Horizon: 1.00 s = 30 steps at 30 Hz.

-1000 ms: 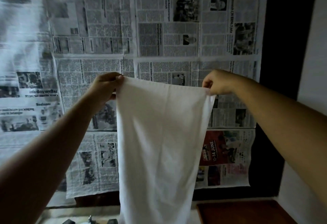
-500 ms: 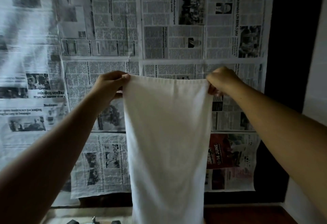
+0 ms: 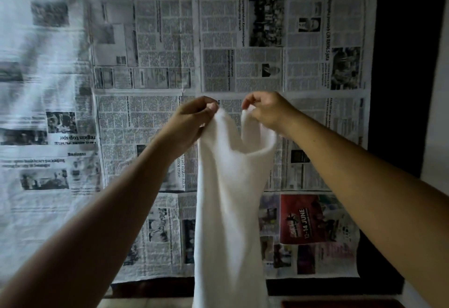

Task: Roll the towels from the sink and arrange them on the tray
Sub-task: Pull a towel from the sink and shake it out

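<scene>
Hanging from both grips, the white towel (image 3: 230, 198) droops in front of a wall papered with newspaper sheets (image 3: 243, 40); its lower end runs out of the picture at the bottom, so where it ends cannot be told; the left grip (image 3: 192, 118), a bare hand, pinches one top corner of the towel between thumb and curled fingers; the right grip (image 3: 267, 110), the other bare hand, pinches the other top corner likewise; the two grips are near each other but apart, and the top hem sags between them in a deep U-shaped fold; below that fold the cloth falls as a narrow, softly creased column between the two forearms. A red advert (image 3: 303, 220) reading "12-14 JUNE" sits on a sheet just right of the towel; the sheets at the far left are blurred. A pale strip of desk (image 3: 145, 303) shows at the bottom, left of the towel; a dark reddish surface (image 3: 340, 304) shows right of it, too little in view to name.
</scene>
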Tool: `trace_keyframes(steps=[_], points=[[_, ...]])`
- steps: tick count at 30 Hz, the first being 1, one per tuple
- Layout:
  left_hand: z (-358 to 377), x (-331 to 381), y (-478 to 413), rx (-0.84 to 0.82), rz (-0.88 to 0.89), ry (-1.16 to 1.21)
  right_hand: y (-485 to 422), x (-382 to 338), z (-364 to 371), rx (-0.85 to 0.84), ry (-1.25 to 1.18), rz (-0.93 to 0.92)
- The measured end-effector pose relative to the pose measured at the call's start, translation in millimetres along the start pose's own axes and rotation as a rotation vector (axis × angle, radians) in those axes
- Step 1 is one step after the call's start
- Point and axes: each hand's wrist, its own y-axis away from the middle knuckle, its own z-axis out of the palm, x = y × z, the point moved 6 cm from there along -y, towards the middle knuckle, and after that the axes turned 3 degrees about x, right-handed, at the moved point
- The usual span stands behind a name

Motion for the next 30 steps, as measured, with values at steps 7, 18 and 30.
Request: trace_keyframes(steps=[7, 18, 30], points=[[19, -5, 6, -0.141, -0.049, -0.015, 0, -14, 15, -0.041, -0.051, -0.103], [0, -12, 8, 0.075, 0.031, -0.206, 35, -3, 31, -0.378, 0.657, -0.066], [-33, -15, 14, 0.235, 0.065, -0.575, 30, 13, -20, -0.486, 0.072, 0.019]])
